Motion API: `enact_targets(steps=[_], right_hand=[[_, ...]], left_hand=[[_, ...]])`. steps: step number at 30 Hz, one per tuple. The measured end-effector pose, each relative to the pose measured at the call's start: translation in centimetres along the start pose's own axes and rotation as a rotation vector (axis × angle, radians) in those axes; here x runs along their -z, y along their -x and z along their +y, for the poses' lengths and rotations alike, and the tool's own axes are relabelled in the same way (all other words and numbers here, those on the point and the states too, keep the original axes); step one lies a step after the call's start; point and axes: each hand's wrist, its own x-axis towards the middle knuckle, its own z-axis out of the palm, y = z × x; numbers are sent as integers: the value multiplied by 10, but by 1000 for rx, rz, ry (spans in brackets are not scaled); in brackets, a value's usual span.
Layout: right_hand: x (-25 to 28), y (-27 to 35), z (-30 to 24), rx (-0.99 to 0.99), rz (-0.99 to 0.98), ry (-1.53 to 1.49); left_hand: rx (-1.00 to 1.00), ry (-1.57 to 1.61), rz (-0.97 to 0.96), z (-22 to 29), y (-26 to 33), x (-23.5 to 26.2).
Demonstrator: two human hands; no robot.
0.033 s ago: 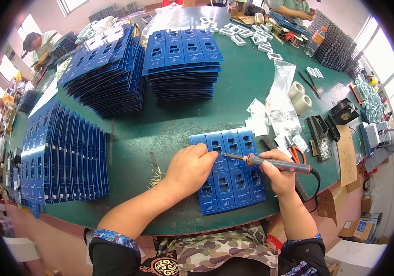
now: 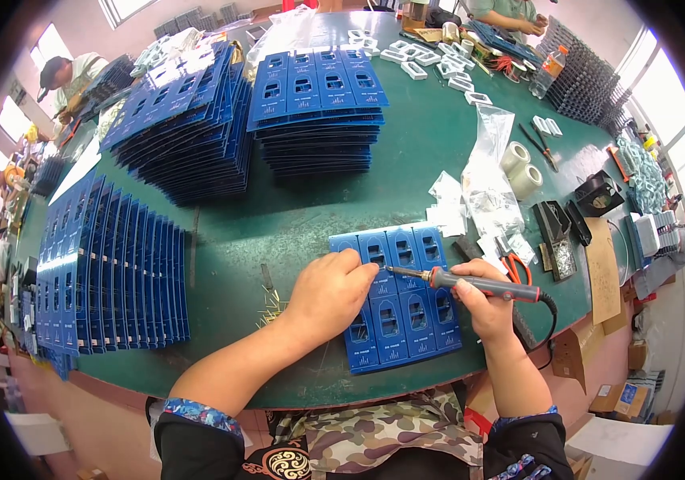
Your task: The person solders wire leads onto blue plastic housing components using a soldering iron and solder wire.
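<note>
A blue circuit board panel (image 2: 416, 308) with rows of rectangular cut-outs lies flat on the green table before me. My right hand (image 2: 484, 302) is closed round the grey handle of a soldering iron (image 2: 482, 285). The iron's tip points left and meets the panel at an upper cut-out. My left hand (image 2: 328, 294) rests over the panel's left side, its fingertips pinched together close to the tip. Whatever that pinch holds is too small to make out. Left of this hand lie several thin, brass-coloured pins (image 2: 273, 308).
Tall stacks of blue panels (image 2: 318, 120) stand at the back, with upright panels (image 2: 110, 272) on the left. To the right are a plastic bag (image 2: 490, 184), tape rolls (image 2: 525, 178), orange-handled pliers (image 2: 516, 268) and a black box (image 2: 554, 238). Other people sit at the far edges.
</note>
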Motion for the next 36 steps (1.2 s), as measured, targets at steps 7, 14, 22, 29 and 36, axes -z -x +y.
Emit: enact_targets(steps=[7,14,22,29,36], right_hand=[[-1,0,1,-7,1,-18],[-1,-1,1,2,-8,7],[0,3,-1,-90,39,-144],[4,4,0,12,4,-58],[0,5,0,18,15,-80]], left_hand=[[11,-7,-31,0,0,0],[13,-16,-36,0,0,-1],[-4,-2,0,-1,0,1],[8,16,62,4,0,11],[20,7,46,4,2,13]])
